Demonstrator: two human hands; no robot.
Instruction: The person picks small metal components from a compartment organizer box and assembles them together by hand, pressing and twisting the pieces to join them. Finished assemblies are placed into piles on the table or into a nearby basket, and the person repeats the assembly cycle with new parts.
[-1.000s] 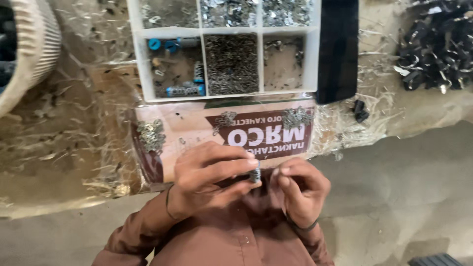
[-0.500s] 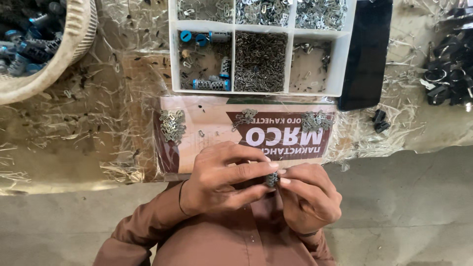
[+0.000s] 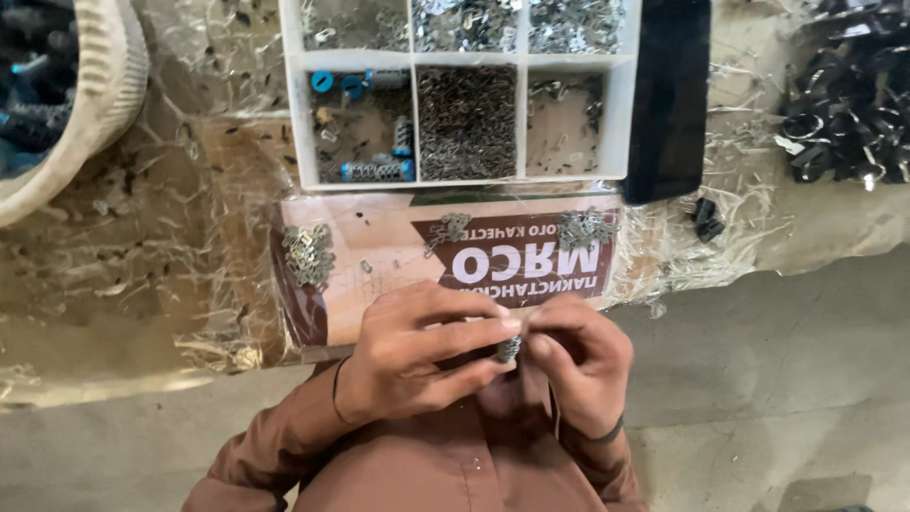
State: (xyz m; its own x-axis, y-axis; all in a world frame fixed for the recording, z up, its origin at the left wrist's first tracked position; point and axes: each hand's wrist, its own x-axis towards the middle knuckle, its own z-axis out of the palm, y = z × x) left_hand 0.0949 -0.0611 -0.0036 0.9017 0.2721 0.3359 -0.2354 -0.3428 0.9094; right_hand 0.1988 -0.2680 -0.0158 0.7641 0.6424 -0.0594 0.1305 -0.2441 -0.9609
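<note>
hands meet close to the chest, just this side of the card [image 3: 379, 275]. left hand [image 3: 408, 360] and right hand [image 3: 578, 365] both pinch a small metal part [image 3: 509, 349] between their fingertips. on the card lie three little heaps of metal bits [image 3: 308, 254]. beyond the card sits a white tray [image 3: 301, 123] with filled compartments; left of it a basket [image 3: 104, 104], right of it black pieces [image 3: 844, 123].
</note>
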